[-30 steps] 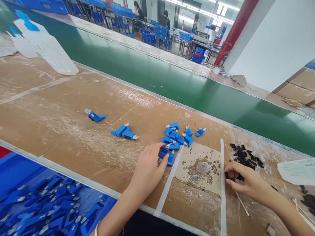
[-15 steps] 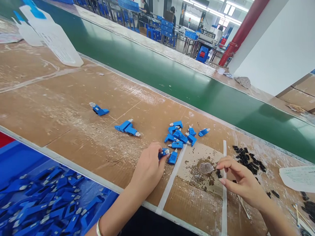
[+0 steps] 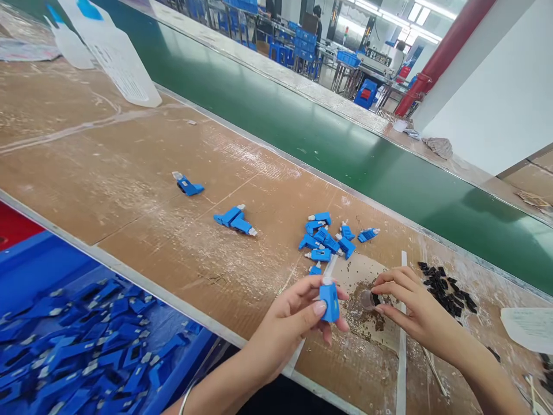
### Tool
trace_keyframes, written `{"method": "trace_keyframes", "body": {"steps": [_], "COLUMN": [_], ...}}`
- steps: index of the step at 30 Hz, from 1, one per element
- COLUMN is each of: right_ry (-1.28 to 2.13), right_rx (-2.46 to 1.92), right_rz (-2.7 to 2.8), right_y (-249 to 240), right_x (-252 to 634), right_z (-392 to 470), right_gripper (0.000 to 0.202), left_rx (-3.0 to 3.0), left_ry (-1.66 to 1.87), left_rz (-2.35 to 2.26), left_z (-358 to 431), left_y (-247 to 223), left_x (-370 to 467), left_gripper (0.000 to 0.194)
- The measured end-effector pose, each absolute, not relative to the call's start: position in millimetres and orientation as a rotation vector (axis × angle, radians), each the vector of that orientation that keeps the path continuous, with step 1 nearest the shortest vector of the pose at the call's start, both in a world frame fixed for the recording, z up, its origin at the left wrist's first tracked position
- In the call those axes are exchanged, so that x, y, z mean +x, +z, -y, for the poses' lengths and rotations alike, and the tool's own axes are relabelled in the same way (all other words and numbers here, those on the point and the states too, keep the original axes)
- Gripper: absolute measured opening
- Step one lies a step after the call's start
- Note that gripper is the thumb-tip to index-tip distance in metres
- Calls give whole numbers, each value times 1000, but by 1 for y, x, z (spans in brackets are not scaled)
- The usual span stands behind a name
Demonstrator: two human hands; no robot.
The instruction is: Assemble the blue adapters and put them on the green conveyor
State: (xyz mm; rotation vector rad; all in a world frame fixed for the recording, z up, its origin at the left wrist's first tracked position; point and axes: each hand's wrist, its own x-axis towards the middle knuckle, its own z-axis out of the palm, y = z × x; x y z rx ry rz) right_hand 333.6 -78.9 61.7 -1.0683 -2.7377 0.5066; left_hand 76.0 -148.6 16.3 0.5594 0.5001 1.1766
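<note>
Between the fingers of my left hand (image 3: 294,323) is a blue plastic part (image 3: 330,302) with a whitish tip pointing up. My right hand (image 3: 415,305) pinches a small black piece (image 3: 375,299) at the small clear cup (image 3: 368,300), which stands on a stained pale sheet (image 3: 358,268). Whether the piece touches the cup's contents cannot be made out. Beyond my left hand lies a cluster of similar blue parts (image 3: 326,239). To the right of my right hand is a pile of small black pieces (image 3: 447,291).
A blue bin (image 3: 203,357) of many blue parts sits at the lower left. White bottles (image 3: 125,69) stand at the back left, before a green conveyor belt (image 3: 276,118). More blue parts (image 3: 235,219) lie mid-table. Cotton swabs (image 3: 434,369) lie at the right.
My left hand has lifted the blue part from beside the cluster and moved right, turning it tip up. My right hand has brought the black piece left to the clear cup. The view has shifted slightly.
</note>
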Motion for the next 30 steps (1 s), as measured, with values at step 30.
{"method": "trace_keyframes", "body": {"steps": [30], "right_ry": [1137], "right_rx": [-1114], "right_rz": [1952], "right_y": [49], "right_x": [344], "right_z": [94], "right_gripper": [26], "left_rx": [436], "left_ry": [834], "left_rz": [-453], "left_z": [157], "left_y": [-2], "left_x": [103], "left_gripper": [53]}}
